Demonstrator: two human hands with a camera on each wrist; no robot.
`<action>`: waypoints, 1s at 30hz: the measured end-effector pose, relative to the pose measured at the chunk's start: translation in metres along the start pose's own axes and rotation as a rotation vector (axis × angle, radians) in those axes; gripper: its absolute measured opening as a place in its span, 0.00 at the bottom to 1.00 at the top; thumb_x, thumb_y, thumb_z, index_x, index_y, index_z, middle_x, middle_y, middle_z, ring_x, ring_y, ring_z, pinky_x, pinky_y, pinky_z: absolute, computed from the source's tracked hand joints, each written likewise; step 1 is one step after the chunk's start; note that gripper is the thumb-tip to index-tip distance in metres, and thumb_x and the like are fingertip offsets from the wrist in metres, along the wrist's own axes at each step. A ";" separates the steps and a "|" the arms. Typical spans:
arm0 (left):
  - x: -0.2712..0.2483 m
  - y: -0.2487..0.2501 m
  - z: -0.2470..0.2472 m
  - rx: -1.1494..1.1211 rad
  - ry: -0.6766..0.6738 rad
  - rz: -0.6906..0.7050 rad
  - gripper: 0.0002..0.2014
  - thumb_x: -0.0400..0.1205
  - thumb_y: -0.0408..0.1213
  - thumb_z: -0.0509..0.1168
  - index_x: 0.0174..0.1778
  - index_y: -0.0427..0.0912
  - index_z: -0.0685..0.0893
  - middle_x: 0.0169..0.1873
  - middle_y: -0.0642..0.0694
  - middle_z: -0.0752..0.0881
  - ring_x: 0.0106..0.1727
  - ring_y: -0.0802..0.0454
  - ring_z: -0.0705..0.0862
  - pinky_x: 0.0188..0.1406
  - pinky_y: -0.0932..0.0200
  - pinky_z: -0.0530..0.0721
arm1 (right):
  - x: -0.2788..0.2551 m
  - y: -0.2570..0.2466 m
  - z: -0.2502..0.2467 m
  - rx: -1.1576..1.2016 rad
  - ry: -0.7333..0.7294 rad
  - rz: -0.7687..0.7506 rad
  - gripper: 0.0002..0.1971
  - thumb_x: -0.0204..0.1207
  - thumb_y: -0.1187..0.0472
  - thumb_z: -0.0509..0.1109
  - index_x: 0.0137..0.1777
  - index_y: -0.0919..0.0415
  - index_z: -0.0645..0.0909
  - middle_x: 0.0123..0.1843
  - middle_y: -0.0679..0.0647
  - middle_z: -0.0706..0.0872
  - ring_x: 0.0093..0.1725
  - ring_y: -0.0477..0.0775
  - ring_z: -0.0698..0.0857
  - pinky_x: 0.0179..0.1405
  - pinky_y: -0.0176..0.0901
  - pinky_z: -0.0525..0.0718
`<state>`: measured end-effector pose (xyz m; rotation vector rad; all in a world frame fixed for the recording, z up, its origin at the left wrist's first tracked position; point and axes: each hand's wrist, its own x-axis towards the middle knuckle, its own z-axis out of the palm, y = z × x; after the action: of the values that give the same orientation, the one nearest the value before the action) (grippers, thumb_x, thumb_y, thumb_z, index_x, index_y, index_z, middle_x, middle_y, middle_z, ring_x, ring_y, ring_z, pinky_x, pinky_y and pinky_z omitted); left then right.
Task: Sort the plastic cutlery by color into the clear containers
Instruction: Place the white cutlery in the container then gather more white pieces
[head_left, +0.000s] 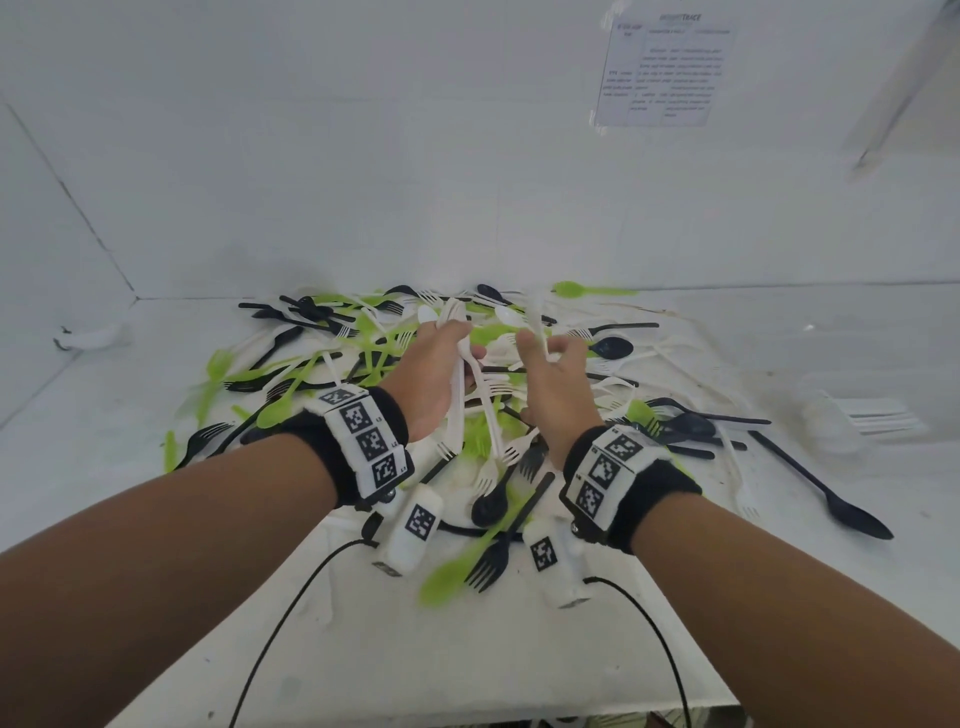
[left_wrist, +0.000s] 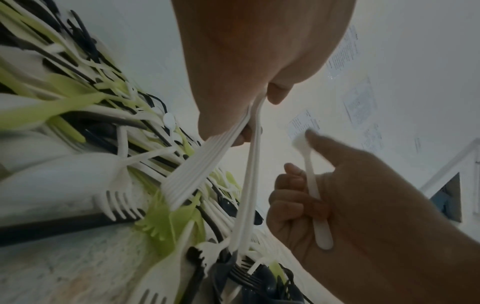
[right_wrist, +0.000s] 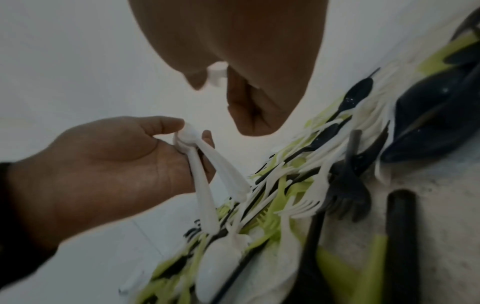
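Both hands are raised just above a heap of mixed cutlery (head_left: 363, 364) in green, black and white, spread over a white table (head_left: 467, 649) that meets a white wall at the back. The left hand (head_left: 434, 371) has its fingers and thumb curled round a bunch of white pieces (head_left: 457, 395), whose handles hang down out of the palm toward the heap; from the left wrist they look like two or three flat handles pressed together. The right hand (head_left: 553, 384), close beside the left but not touching it, grips a single white spoon (left_wrist: 315, 197), fingers wrapped round the handle with the bowl end sticking up past the thumb; it is blurred, so its shape is only probable. A clear container (head_left: 852, 415) stands on the table well to the right of the heap, with what seem to be white pieces in it, though it is too faint to be sure. A black spoon (head_left: 826, 488) lies alone between it and the heap. A printed sheet (head_left: 665, 73) is stuck on the wall. Both wrists wear black bands with coded markers.
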<state>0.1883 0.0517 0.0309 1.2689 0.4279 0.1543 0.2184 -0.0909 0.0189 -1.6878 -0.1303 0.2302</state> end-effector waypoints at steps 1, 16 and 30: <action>-0.001 0.001 0.000 -0.012 -0.017 -0.006 0.07 0.89 0.41 0.62 0.60 0.43 0.75 0.44 0.45 0.83 0.49 0.50 0.84 0.53 0.50 0.81 | 0.000 -0.001 -0.001 -0.003 -0.055 0.007 0.29 0.77 0.25 0.60 0.67 0.44 0.64 0.54 0.48 0.80 0.58 0.54 0.83 0.67 0.66 0.82; -0.004 0.016 0.008 -0.269 -0.116 -0.078 0.21 0.86 0.42 0.67 0.68 0.36 0.70 0.64 0.29 0.82 0.60 0.36 0.90 0.56 0.43 0.91 | -0.005 0.000 0.026 -0.100 -0.355 -0.309 0.12 0.91 0.49 0.58 0.67 0.31 0.76 0.64 0.54 0.67 0.73 0.48 0.67 0.73 0.39 0.73; 0.005 0.032 0.063 0.153 0.043 0.167 0.08 0.87 0.32 0.62 0.58 0.35 0.83 0.40 0.50 0.76 0.31 0.56 0.74 0.28 0.64 0.73 | 0.032 -0.007 -0.042 -0.334 -0.369 -0.225 0.16 0.91 0.45 0.55 0.63 0.54 0.79 0.42 0.53 0.86 0.37 0.51 0.83 0.48 0.62 0.83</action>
<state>0.2214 0.0072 0.0745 1.4539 0.3761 0.2948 0.2590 -0.1237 0.0281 -1.9276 -0.6605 0.3638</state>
